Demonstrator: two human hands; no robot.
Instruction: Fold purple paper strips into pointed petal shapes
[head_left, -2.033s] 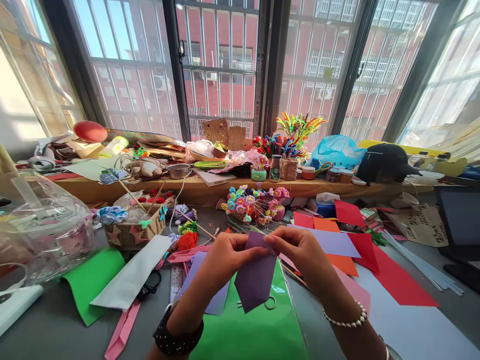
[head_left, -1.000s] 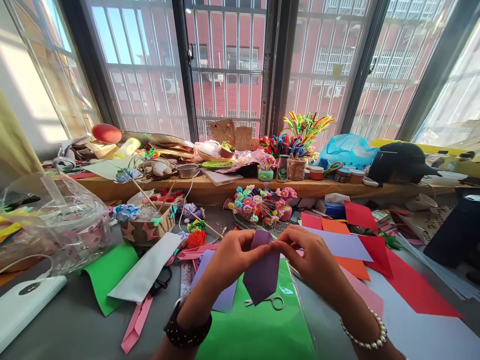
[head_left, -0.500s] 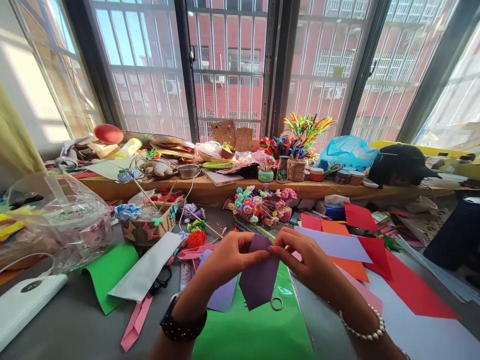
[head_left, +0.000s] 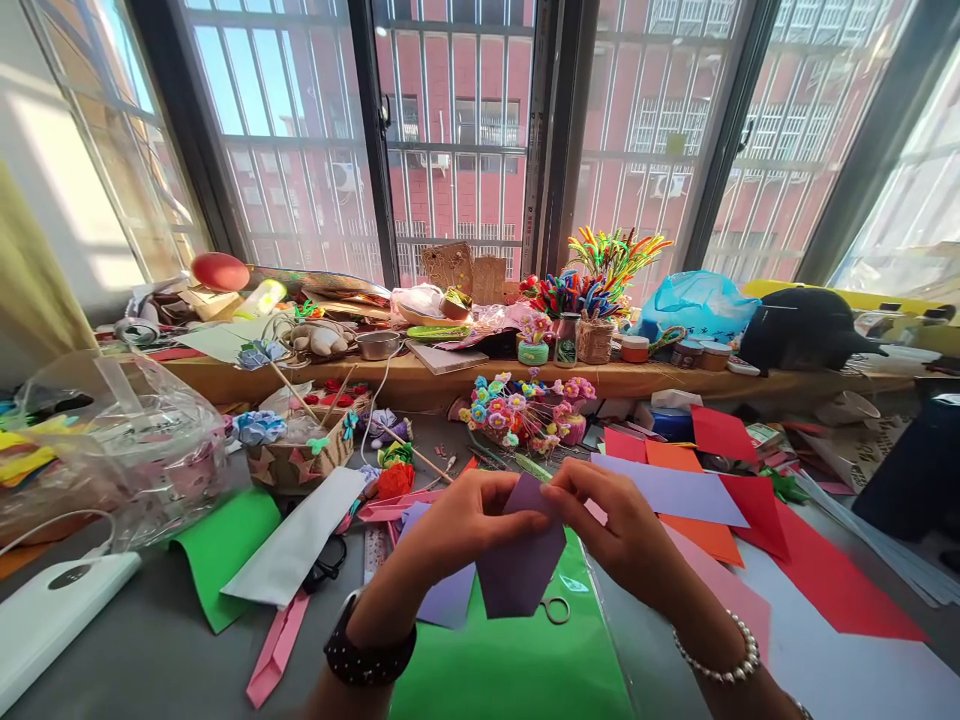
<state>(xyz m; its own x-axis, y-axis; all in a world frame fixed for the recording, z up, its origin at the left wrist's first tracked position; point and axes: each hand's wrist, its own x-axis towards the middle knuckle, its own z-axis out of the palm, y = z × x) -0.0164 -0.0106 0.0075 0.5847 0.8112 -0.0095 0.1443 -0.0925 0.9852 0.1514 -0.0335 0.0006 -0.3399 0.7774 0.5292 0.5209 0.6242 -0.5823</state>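
Cluttered craft table [head_left: 135, 650]: left hand [head_left: 457, 525], right hand [head_left: 615, 530] both pinching purple paper [head_left: 521, 570]

**A grey table crowded with paper**

The grey table [head_left: 135, 650] carries a bright green sheet [head_left: 517, 660] at its near middle. On that sheet lie small scissors [head_left: 553, 608]. Left of the green sheet lie a lilac sheet [head_left: 448, 592], a pink strip [head_left: 276, 645], a white folded sheet [head_left: 296, 550] and a second green sheet [head_left: 225, 545]. Right of it spread red sheets [head_left: 832, 580], an orange sheet [head_left: 697, 530] and a pale purple sheet [head_left: 675, 490].
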